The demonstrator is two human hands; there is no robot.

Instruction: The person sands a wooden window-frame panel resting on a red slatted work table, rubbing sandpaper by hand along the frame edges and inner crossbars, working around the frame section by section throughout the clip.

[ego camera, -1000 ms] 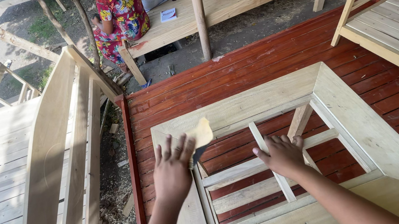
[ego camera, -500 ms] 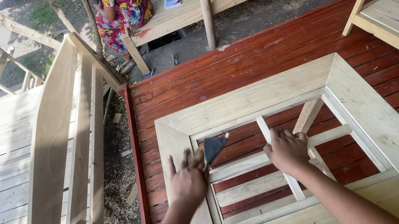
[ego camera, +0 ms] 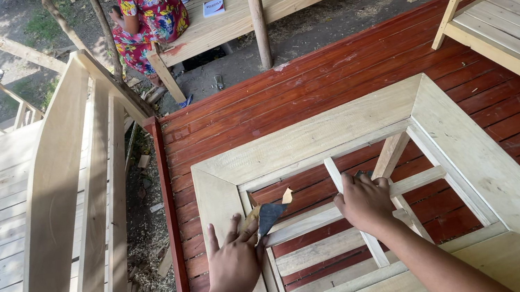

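Lying under both hands, the pale unfinished square wooden frame (ego camera: pixel 314 135) rests on red planks (ego camera: pixel 307 89). The left hand (ego camera: pixel 236 264) pins a folded grey sandpaper sheet (ego camera: pixel 267 216) against its rail; the right hand (ego camera: pixel 362 202) grips a thin slat (ego camera: pixel 337 179).

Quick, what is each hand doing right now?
Left hand: flat on the wooden frame, pinning a piece of sandpaper under its fingers.
Right hand: fingers curled over a wooden slat, gripping it.

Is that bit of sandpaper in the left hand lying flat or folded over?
Folded. The sandpaper under the left hand shows its dark face with tan corners bent up.
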